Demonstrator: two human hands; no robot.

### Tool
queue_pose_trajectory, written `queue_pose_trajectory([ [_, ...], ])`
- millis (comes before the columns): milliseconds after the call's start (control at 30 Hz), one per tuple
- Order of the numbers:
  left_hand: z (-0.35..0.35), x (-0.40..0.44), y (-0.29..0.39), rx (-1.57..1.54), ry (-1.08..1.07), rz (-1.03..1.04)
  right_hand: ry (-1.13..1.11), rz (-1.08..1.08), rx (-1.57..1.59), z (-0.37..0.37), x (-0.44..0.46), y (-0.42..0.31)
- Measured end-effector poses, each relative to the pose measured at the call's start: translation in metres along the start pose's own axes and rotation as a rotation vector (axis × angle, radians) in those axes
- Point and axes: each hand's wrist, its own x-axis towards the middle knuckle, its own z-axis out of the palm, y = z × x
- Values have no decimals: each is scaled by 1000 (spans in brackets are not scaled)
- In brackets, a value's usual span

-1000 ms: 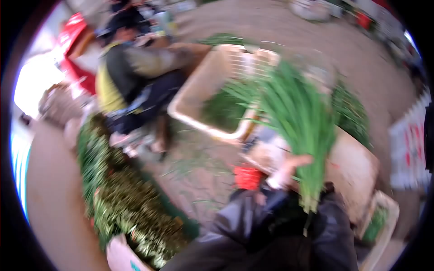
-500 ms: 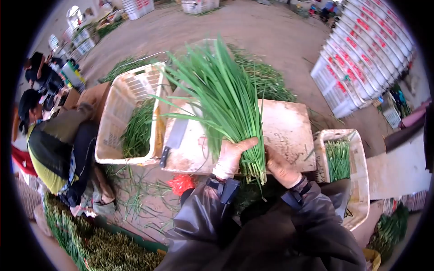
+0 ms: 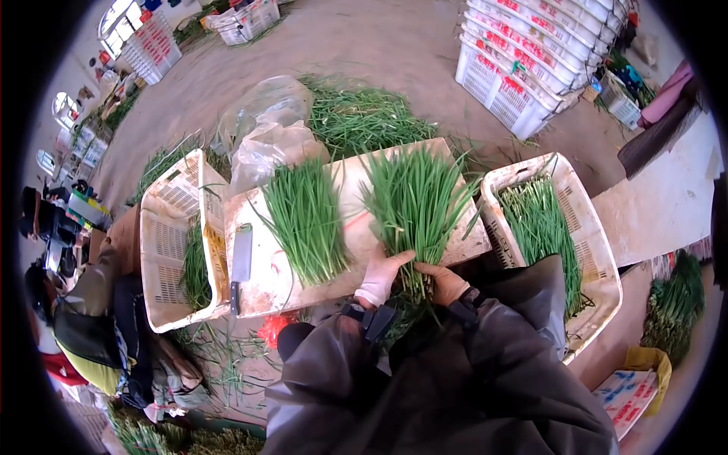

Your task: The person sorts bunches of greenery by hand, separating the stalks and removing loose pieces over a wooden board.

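Soft, even light; glare at arched windows (image 3: pixel 118 24); fisheye curvature; black corners.

Held bunch (image 3: pixel 418 201) partly behind hands (image 3: pixel 381 273)

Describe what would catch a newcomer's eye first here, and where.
Probably the green bunch held by the left hand and right hand at the near edge of the pale board. A second bunch lies to its left. A tall stack of red-marked white crates stands at upper right.

White crates (image 3: pixel 527 64) stand stacked on the brown floor (image 3: pixel 379 49)
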Motion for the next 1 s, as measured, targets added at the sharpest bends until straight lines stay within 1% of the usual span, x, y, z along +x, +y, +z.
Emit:
queue_pose_trajectory([
  [33, 2, -5, 0, -26, 6, -7, -2, -7, -7, 0, -4, -1],
  [167, 11, -28, 9, -225, 120, -153, 13, -101, -179, 9, -2, -2],
  [200, 11, -32, 12, -165, 163, -220, 13, -131, -226, 12, -3, -2],
  [300, -6, -24, -12, -317, 129, -279, 10, -197, -324, 15, 1, -6],
  [333, -6, -25, -12, -386, 98, -335, 10, -216, -349, 18, 3, -7],
  [400, -5, -26, -11, -530, 33, -442, 127, -186, -583, 24, 3, -16],
  [433, -6, -25, -14, -515, 36, -427, 187, -171, -703, 28, 3, -24],
  [467, -7, -24, -19, -500, 36, -413, 225, -275, -1200, 23, 2, -35],
  [500, -8, -22, -23, -486, 36, -400, 313, -321, -1428, 16, 3, -42],
  [567, -8, -21, -23, -386, 68, -350, 493, -416, -1887, 27, 4, -55],
  [600, -8, -19, -24, -336, 83, -325, 727, -167, -2163, 31, 1, -65],
  [700, -14, -9, -48, -225, 96, -166, 960, -166, -2195, 74, -20, -88],
  [733, -12, -9, -46, -149, 113, -144, 901, -500, -2162, 77, -23, -87],
  [833, -7, -9, -44, 38, 169, -59, 453, -1010, -1885, 94, -3, -73],
  [867, -6, -8, -47, 70, 189, -17, 453, -929, -1961, 108, 4, -66],
  [900, -4, -6, -49, 102, 209, 25, 411, -931, -1961, 118, 10, -58],
  [933, 6, -16, -28, 208, 285, 13, 417, -906, -2030, 124, 20, -52],
  [1000, 2, -5, -47, 202, 275, 13, 437, -878, -2128, 134, 40, -46],
])
